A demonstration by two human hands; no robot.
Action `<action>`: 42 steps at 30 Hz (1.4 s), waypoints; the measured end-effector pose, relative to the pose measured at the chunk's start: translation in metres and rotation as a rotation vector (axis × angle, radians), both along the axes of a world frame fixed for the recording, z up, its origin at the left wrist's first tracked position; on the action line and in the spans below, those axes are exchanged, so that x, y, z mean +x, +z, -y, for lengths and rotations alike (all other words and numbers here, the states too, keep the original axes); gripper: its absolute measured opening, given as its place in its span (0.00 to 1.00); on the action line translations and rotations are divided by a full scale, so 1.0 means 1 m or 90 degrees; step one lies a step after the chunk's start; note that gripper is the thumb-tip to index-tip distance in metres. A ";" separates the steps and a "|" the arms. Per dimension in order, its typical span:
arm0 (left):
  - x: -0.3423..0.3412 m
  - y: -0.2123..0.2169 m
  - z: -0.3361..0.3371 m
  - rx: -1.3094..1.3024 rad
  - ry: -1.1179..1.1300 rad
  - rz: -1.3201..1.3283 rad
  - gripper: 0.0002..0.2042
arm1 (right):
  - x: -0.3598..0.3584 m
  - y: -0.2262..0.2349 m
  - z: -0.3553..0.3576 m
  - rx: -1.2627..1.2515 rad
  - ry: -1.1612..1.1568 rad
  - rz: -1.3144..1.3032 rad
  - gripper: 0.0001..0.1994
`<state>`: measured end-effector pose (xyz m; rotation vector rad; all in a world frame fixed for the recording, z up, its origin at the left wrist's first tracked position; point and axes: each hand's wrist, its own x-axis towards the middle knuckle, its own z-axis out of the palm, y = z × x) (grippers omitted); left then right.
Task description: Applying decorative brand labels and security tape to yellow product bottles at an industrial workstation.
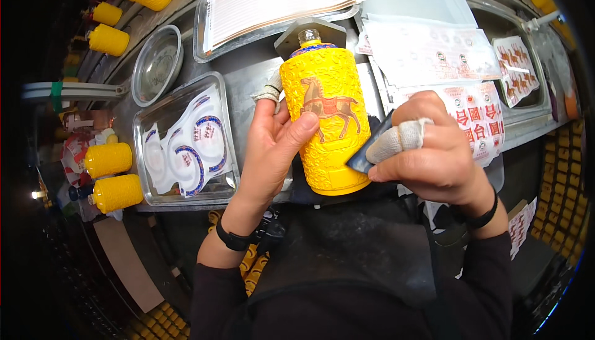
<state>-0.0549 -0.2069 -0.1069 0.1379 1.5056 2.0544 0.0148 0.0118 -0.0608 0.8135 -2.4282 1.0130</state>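
A yellow embossed bottle (330, 148) with a brown horse decal (331, 108) on its front is tilted in front of me, its clear neck pointing away. My left hand (276, 129) is wrapped round its left side, the thumb pressing beside the horse and a white cover on one finger. In my right hand (431, 151), a dark blue flat scraper (364, 157) is pinched, its edge at the bottle's lower right side. White covers also wrap fingers of that hand. Behind the bottle's neck stands a grey angular block (287, 39), partly hidden.
At left, a metal tray (230, 179) holds blue-edged decal sheets, with a round clear bowl (176, 70) behind it. Another tray (199, 36) bears stacked paper. Red-printed decal sheets (480, 120) lie to the right. More yellow bottles (118, 192) stand along the left.
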 end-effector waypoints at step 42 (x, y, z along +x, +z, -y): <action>0.001 0.001 0.000 0.111 -0.005 0.012 0.34 | -0.073 0.022 0.019 -0.061 -0.010 0.159 0.10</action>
